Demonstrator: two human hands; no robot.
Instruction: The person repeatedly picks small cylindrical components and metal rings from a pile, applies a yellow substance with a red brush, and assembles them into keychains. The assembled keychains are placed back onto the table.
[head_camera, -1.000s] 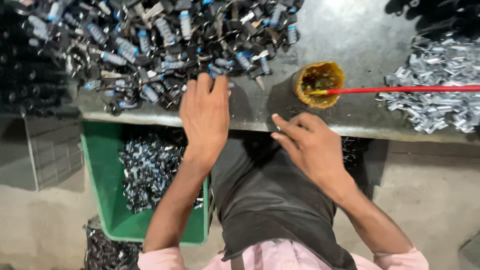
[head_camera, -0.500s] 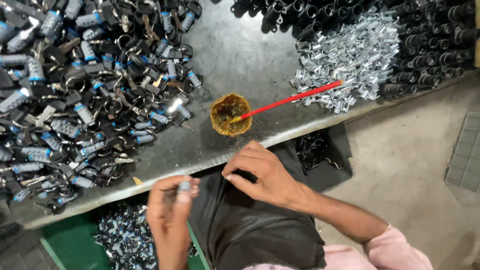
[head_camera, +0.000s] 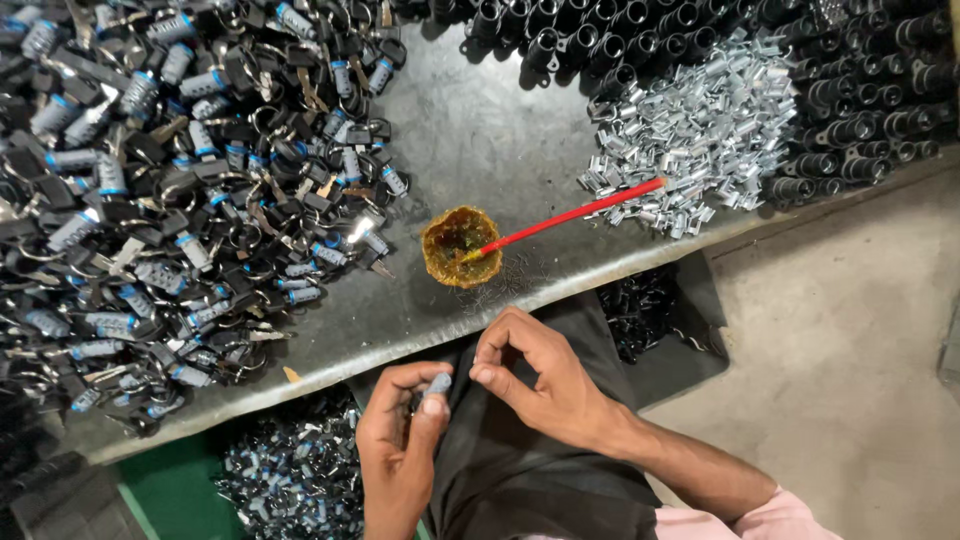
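My left hand (head_camera: 400, 440) holds a small grey lock cylinder (head_camera: 436, 385) upright between thumb and fingers, just below the table's front edge. My right hand (head_camera: 545, 375) is beside it, fingers curled and pinched close to the cylinder's top; whether it holds anything small is too hard to see. Both hands hover over my dark lap. Above them on the grey table (head_camera: 480, 140) sits a small amber cup of grease (head_camera: 460, 245) with a red stick (head_camera: 570, 215) resting in it.
A big heap of black and blue-tipped lock parts (head_camera: 170, 190) covers the table's left. Shiny metal clips (head_camera: 700, 130) lie at the right, black tubes (head_camera: 840, 90) behind them. A green crate of parts (head_camera: 280, 475) sits below left, a dark bin (head_camera: 650, 320) below right.
The view has shifted so the table sits higher and more to the left. My left hand has turned the cylinder upward, and my right hand's fingers have come closer to it.
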